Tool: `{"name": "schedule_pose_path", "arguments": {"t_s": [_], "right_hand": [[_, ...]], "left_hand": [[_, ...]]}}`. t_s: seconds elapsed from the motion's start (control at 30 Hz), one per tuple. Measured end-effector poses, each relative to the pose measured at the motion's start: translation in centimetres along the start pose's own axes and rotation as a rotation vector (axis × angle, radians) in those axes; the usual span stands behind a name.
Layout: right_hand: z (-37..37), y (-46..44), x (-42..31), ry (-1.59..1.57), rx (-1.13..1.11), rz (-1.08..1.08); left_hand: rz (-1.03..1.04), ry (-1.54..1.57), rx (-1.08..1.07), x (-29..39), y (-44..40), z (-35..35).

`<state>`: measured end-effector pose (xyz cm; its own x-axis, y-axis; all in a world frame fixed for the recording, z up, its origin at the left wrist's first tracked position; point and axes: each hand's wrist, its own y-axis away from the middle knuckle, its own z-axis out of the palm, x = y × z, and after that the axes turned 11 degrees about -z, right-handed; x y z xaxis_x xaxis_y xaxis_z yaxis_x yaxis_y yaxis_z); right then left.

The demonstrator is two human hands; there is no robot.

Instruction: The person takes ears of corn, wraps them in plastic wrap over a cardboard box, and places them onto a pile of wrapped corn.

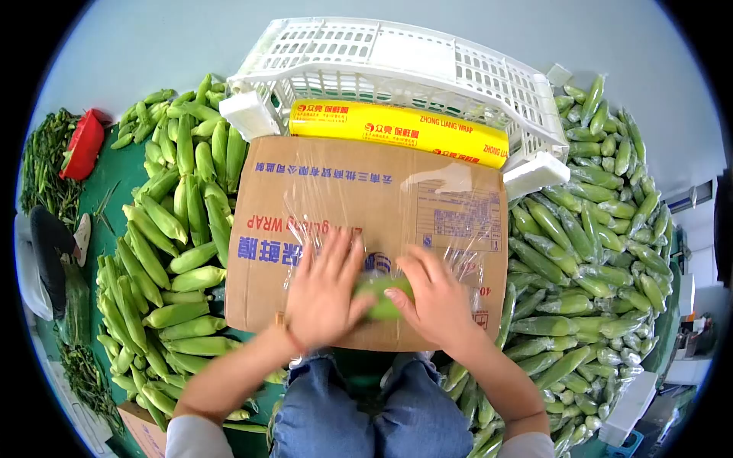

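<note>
A green ear of corn in its husk (379,296), smeared by motion, is between my two hands near the front of a cardboard box (267,206). Clear plastic film (382,202) lies over the box top. My left hand (328,286) is open, its fingers stretched out flat over the film and its thumb beside the corn. My right hand (437,298) curls round the corn's right end, thumb on the near side. Behind the box lies a yellow roll of plastic wrap (401,130), from which the film comes.
A white plastic crate (412,57) stands behind the roll. Unwrapped corn (183,221) is heaped on the left, film-wrapped corn (588,252) on the right. At far left are a red basket (85,143), green trimmings (50,164) and another person's shoe (82,238).
</note>
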<state>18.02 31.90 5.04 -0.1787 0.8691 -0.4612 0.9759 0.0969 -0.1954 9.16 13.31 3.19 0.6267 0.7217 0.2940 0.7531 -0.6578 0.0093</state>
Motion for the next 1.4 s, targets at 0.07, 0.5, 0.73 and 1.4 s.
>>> {"name": "schedule_pose_path", "arguments": {"t_s": [0.07,0.5,0.73,1.4], "right_hand": [[1.4,-0.3,1.3,0.122,0.025,-0.284],[0.7,-2.0,2.3,0.023,-0.400,-0.374],[-2.2,7.7,-0.7,-0.760,-0.319,0.384],[-5.0,9.5,-2.7,-0.183,0.276,0.026]], "left_hand": [[-0.033,-0.037,0.176,-2.1,-5.7,1.6],[0.121,-0.354,-0.385,-3.3,-18.8,-1.7],[0.320,0.633,0.168,-0.4,-8.5,-1.9],[-0.720,1.758,0.241,3.0,-0.8,0.7]]}}
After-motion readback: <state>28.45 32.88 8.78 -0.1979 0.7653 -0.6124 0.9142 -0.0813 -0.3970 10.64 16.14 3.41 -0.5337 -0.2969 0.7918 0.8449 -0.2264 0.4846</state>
